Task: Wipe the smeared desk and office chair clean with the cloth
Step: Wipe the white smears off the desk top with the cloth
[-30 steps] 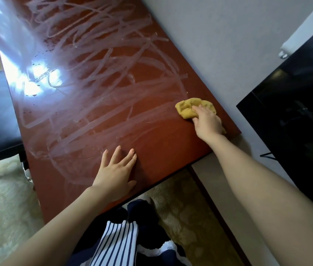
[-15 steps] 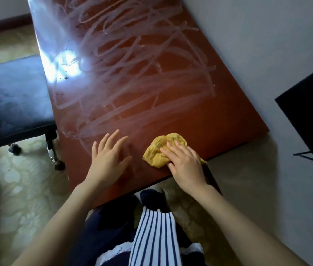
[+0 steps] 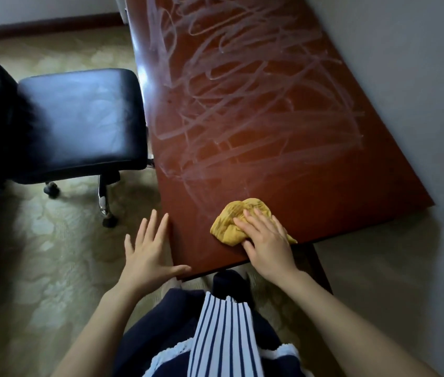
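One bunched mustard-yellow cloth lies on the desk by its near edge, at about 6 o'clock on the top. My right hand lies flat over the cloth, fingers nearly straight and pressing down rather than gripping. The cloth looks soft, light and limp, so I judge it will crumple and ride up under a push. I would work it from on top with the whole palm, gathering the loose folds at 9 o'clock under my fingers. The glossy top looks slick, so the wad may skid unless I lean on it. My left hand is spread open at the desk's near left corner, thumb touching the edge. Whitish smears run from 12 o'clock down toward the cloth. The office chair stands at the desk's 9 o'clock. No container shows.
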